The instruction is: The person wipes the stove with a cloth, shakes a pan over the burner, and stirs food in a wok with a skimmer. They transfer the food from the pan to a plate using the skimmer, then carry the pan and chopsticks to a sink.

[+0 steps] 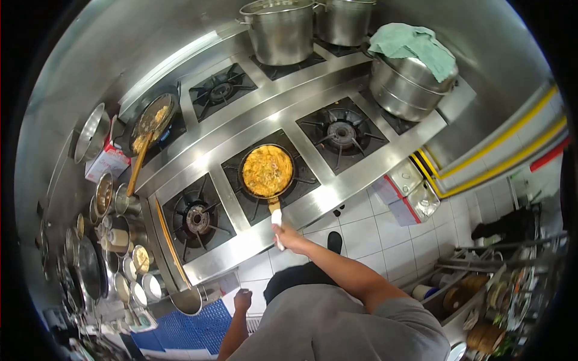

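My right hand (288, 236) is closed around the handle of a frying pan (243, 180), with a white cloth (276, 221) wrapped on the handle. Yellow-orange egg mixture (267, 171) fills the pan, which sits over the middle front burner. Low at my left side, away from the stove, hangs my left hand (242, 299). Its fingers are curled closed, and whatever they hold, if anything, is too small to make out.
Gas burners (342, 133) flank the pan. Large steel pots (281, 36) stand at the back; a green cloth (415, 45) covers one at right. At left are a wok (171, 123) with a wooden-handled tool, bowls of ingredients, and a ladle (186, 302) overhanging the stove edge.
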Motion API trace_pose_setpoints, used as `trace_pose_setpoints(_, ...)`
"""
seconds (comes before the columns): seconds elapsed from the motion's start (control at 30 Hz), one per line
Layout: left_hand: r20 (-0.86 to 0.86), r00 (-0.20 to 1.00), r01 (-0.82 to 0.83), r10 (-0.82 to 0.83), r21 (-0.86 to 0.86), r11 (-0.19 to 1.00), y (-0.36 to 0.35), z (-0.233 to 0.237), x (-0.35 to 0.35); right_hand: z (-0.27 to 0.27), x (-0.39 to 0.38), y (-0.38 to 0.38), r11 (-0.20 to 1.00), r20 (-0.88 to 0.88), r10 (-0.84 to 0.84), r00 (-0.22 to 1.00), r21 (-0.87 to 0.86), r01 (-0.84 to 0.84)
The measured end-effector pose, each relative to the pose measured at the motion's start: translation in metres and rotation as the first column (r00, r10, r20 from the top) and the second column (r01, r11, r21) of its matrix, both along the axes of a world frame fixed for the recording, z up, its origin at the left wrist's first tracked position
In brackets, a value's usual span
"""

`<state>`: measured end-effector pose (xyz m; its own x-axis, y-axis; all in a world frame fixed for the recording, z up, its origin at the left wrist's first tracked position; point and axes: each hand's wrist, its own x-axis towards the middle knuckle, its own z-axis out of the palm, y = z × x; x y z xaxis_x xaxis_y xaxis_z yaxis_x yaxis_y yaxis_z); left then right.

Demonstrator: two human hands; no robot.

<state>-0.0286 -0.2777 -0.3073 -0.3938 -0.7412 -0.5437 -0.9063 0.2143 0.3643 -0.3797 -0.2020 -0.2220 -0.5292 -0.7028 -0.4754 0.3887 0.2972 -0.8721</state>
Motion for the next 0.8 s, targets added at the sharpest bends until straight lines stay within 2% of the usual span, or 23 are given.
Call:
trace_pose_setpoints(0.03,0.008,0.992,-0.127,0.127,0.013,0.992,0.017,-0.001,0.015,0.003,-0.004,0.002,0.999,0.129,0.039,0.991,-0.034,-0.035)
trace_pose_setpoints(0.07,0.081,0.963,-0.264,0.258,0.076,0.961,0.025,-0.043,0.046,0.008,-0.008,0.001,0.995,0.252,0.077,0.965,-0.074,-0.060)
trace_pose_setpoints(0.1,0.022,0.938,-0.346,0.346,0.149,0.926,0.040,-0.041,0.050,0.017,-0.019,0.004,0.999,0.134,0.019,0.991,0.036,-0.024)
trace_pose_setpoints(0.13,-0.032,0.901,-0.415,0.432,0.227,0.881,0.055,-0.033,0.044,0.008,-0.024,0.004,0.996,0.068,0.061,0.996,0.065,-0.065)
trace_pose_setpoints(0.2,-0.175,0.855,-0.465,0.488,0.157,0.871,0.081,-0.021,0.032,-0.007,-0.025,0.005,0.979,-0.062,0.159,0.985,0.135,-0.150)
trace_pose_setpoints(0.23,-0.250,0.824,-0.495,0.509,0.121,0.860,0.087,-0.012,0.021,0.018,-0.034,0.015,0.945,-0.060,0.296,0.953,0.164,-0.283)
trace_pose_setpoints(0.33,-0.482,0.720,-0.565,0.499,0.010,0.825,0.076,0.026,-0.029,0.005,-0.058,0.016,0.951,-0.045,0.221,0.974,0.233,-0.205)
trace_pose_setpoints(0.4,-0.533,0.753,-0.519,0.386,-0.122,0.846,0.056,0.039,-0.047,0.015,-0.047,0.018,0.958,0.035,0.229,0.973,0.169,-0.232)
trace_pose_setpoints(0.47,-0.595,0.684,-0.533,0.422,-0.011,0.846,0.035,0.073,-0.073,0.014,-0.038,0.016,0.961,0.082,0.247,0.965,0.110,-0.255)
trace_pose_setpoints(0.5,-0.540,0.754,-0.457,0.375,-0.020,0.889,0.022,0.076,-0.075,-0.008,-0.047,0.018,0.965,0.078,0.243,0.967,0.085,-0.249)
trace_pose_setpoints(0.53,-0.480,0.817,-0.373,0.320,-0.016,0.928,0.014,0.073,-0.074,-0.008,-0.051,0.016,0.969,0.075,0.233,0.970,0.067,-0.238)
trace_pose_setpoints(0.57,-0.491,0.829,-0.289,0.267,0.033,0.957,0.004,0.054,-0.066,-0.008,-0.050,0.016,0.970,0.081,0.220,0.972,0.093,-0.227)
trace_pose_setpoints(0.67,-0.284,0.937,-0.165,0.205,0.157,0.974,-0.002,0.008,-0.042,0.026,-0.032,0.016,0.968,0.136,0.200,0.970,0.125,-0.217)
trace_pose_setpoints(0.73,-0.033,0.997,-0.059,0.063,0.124,0.991,0.007,-0.008,-0.022,0.025,-0.033,0.014,0.975,0.189,0.192,0.963,0.077,-0.209)
trace_pose_setpoints(0.8,0.046,0.993,0.097,-0.110,0.215,0.972,0.014,-0.014,-0.002,0.024,-0.028,0.008,0.988,0.109,0.133,0.985,0.065,-0.141)
